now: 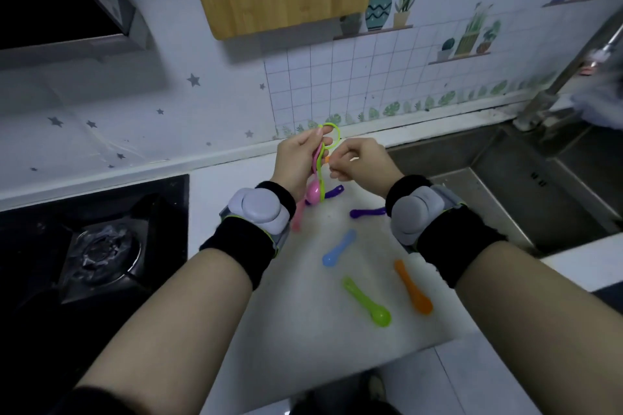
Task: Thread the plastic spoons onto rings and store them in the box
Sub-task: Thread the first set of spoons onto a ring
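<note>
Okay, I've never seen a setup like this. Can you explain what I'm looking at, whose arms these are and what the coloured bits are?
No machine: this is one picture from a camera on a person's head, looking down at their own arms over a white counter, between a stove and a sink. Each wrist wears a grey device. The left hand holds a green ring with two hanging spoons, pink and green. The right hand pinches a small orange piece, probably another spoon's handle. Loose on the counter lie a blue spoon, a green spoon, an orange spoon and two purple spoons.
</note>
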